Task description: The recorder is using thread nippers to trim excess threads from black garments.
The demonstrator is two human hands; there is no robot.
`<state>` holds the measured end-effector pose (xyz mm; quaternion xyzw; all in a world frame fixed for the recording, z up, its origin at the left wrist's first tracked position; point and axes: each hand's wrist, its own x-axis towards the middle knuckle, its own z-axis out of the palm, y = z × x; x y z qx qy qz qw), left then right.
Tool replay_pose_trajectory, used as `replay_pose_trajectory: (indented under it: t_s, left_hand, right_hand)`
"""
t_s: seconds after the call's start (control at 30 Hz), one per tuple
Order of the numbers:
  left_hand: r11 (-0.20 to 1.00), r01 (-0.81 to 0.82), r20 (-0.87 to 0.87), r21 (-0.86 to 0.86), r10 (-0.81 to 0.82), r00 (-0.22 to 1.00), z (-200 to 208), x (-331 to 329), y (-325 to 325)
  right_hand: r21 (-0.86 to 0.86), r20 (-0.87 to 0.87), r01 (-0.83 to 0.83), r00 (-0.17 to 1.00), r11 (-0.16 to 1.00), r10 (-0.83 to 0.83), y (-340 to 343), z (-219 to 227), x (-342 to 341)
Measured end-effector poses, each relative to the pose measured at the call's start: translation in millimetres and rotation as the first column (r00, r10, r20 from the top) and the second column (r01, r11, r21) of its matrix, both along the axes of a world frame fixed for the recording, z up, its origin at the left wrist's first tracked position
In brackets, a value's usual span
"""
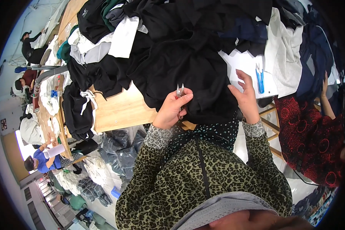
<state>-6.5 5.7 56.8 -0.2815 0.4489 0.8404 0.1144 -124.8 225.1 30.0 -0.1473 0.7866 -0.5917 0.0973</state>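
Observation:
My left hand (174,107) is closed around a small pair of thread snips (179,92), whose two metal tips point away from me. Under and beyond it spreads a black garment (188,65), bunched over the table's front edge and hanging toward my lap. My right hand (246,99) holds nothing; its fingers are apart, beside the garment's right side. To the right of that hand, a second pair of snips with blue handles (260,82) lies on a white sheet (270,85).
Piled clothes cover the far table, with a white piece (124,37) among black ones and a pale grey garment (283,53) at right. Bare wooden tabletop (120,109) shows at left. A person in a red-and-black patterned top (310,142) works close by on my right. Bagged bundles (120,149) lie on the floor.

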Motion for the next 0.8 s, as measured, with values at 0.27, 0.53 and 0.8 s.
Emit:
replay_pose_trajectory:
  t_s: [0.27, 0.53, 0.8]
  left_hand:
    - [0.995, 0.072, -0.018, -0.073, -0.074, 0.997, 22, 0, -4]
    - [0.99, 0.06, -0.024, -0.13, -0.063, 0.998, 33, 6, -15]
    - [0.999, 0.034, -0.056, -0.015, -0.035, 0.998, 22, 14, -2]
  right_hand:
    - [-0.32, 0.433, -0.705, 0.485, 0.633, 0.76, -49, 46, -11]
    - [-0.478, 0.486, -0.493, 0.541, 0.727, 0.686, -55, 60, -5]
    - [-0.534, 0.517, -0.362, 0.576, 0.764, 0.634, -46, 53, 13]
